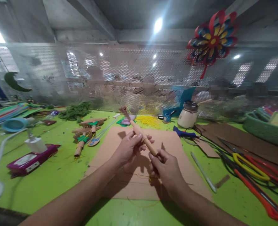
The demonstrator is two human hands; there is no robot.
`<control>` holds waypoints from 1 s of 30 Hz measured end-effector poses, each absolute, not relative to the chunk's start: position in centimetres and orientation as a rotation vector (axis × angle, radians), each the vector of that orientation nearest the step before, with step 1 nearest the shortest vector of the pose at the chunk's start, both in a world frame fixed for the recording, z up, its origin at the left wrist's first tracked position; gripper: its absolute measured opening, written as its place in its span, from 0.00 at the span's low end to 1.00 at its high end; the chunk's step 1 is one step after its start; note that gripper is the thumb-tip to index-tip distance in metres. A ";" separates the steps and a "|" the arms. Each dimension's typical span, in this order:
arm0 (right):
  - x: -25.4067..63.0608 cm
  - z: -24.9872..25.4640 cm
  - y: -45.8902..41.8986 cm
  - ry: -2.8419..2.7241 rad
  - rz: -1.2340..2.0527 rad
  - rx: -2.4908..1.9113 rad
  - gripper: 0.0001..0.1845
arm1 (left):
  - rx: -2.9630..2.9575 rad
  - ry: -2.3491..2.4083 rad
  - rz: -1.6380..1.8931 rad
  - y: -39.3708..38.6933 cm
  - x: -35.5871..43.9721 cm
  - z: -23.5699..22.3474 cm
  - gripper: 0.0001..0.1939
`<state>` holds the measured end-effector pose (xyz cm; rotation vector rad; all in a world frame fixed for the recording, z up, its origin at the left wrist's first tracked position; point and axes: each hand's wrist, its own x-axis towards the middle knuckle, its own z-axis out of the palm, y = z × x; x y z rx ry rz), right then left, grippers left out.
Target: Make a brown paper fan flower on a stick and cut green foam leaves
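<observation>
Between my two hands, a rolled brown paper tube (150, 145) slants from upper left to lower right, its far end fanning into pleated paper. My left hand (128, 147) is closed around its middle with thumb on top. Lower down, my right hand (164, 162) pinches the near end. Beneath both hands lie sheets of brown card (115, 175), with a thin yellow strand hanging near my right hand. To the left are similar rolled paper figures (81, 146) with green star-shaped pieces.
At right lie scissors (249, 166), a red utility knife (261, 197), a pencil (203, 172) and a blue glue gun (186, 133). A jar (188, 114) stands behind. A purple power strip (32, 160) with a white cord sits left. Yellow shreds (148, 121) and green yarn (75, 111) lie behind.
</observation>
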<state>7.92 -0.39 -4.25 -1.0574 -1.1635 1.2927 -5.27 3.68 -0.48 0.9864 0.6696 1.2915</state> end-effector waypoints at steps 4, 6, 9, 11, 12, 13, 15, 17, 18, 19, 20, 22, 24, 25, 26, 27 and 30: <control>7.7 -4.5 -0.5 -1.105 1.412 -0.984 0.13 | 1.013 0.653 1.300 3.9 -5.6 -0.6 0.03; 7.7 -4.4 -0.6 -1.083 1.459 -0.974 0.15 | 1.011 0.637 1.306 3.9 -5.8 -0.4 0.02; 7.9 -4.1 -0.7 -1.101 1.470 -0.980 0.17 | 0.999 0.652 1.320 3.8 -5.9 0.1 0.03; 8.1 -4.0 -0.8 -1.114 1.496 -0.960 0.17 | 0.995 0.684 1.330 3.8 -6.0 0.4 0.04; 8.2 -4.0 -0.8 -1.113 1.528 -0.945 0.17 | 0.994 0.696 1.335 3.9 -6.1 0.5 0.04; 8.2 -4.1 -0.8 -1.108 1.563 -0.929 0.18 | 0.993 0.703 1.339 4.0 -6.2 0.6 0.04; 8.3 -4.3 -0.8 -1.108 1.617 -0.896 0.17 | 0.990 0.708 1.340 4.1 -6.3 0.6 0.03; 8.3 -4.6 -0.8 -1.110 1.647 -0.871 0.16 | 0.983 0.714 1.330 4.2 -6.3 0.5 0.04; 8.3 -4.7 -0.9 -1.113 1.655 -0.863 0.17 | 0.980 0.717 1.325 4.2 -6.4 0.5 0.04; 8.2 -4.8 -0.9 -1.122 1.661 -0.863 0.18 | 0.978 0.721 1.323 4.3 -6.4 0.6 0.04; 8.1 -4.9 -0.9 -1.139 1.667 -0.869 0.19 | 0.975 0.728 1.322 4.3 -6.4 0.6 0.04; 8.0 -5.0 -1.0 -1.193 1.668 -0.899 0.22 | 0.964 0.747 1.322 4.3 -6.4 0.7 0.04; 7.9 -5.1 -1.0 -1.243 1.669 -0.923 0.23 | 0.945 0.761 1.315 4.2 -6.5 0.8 0.04; 7.9 -5.1 -1.0 -1.257 1.675 -0.920 0.23 | 0.933 0.766 1.309 4.2 -6.5 0.9 0.04; 7.9 -5.1 -1.0 -1.266 1.678 -0.907 0.22 | 0.922 0.770 1.299 4.1 -6.4 0.9 0.05; 7.9 -5.2 -1.0 -1.279 1.675 -0.892 0.22 | 0.913 0.770 1.285 4.0 -6.4 0.9 0.05; 7.9 -5.0 -1.1 -1.347 1.601 -0.873 0.22 | 0.887 0.752 1.215 3.5 -6.0 0.9 0.05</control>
